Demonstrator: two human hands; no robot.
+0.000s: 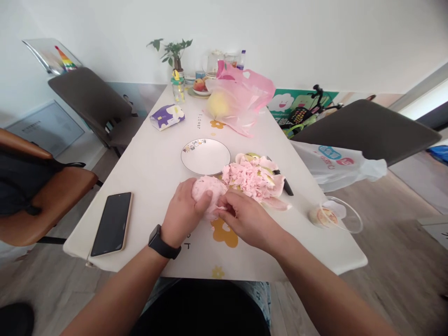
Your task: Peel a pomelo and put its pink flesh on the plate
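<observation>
My left hand cups a round, pink, peeled pomelo from the left, with the thumb on top. My right hand presses its fingers against the fruit's right side, where a pale shred of pith sticks out. Just beyond, a heap of pink pith and green-yellow rind lies on the white table. A black-handled knife is partly under the heap's right edge, with its blade hidden.
A white plate stands beyond the fruit, and a phone lies at the table's left. At the far end are a pink plastic bag with a yellow pomelo, and a tissue box. Chairs flank the table.
</observation>
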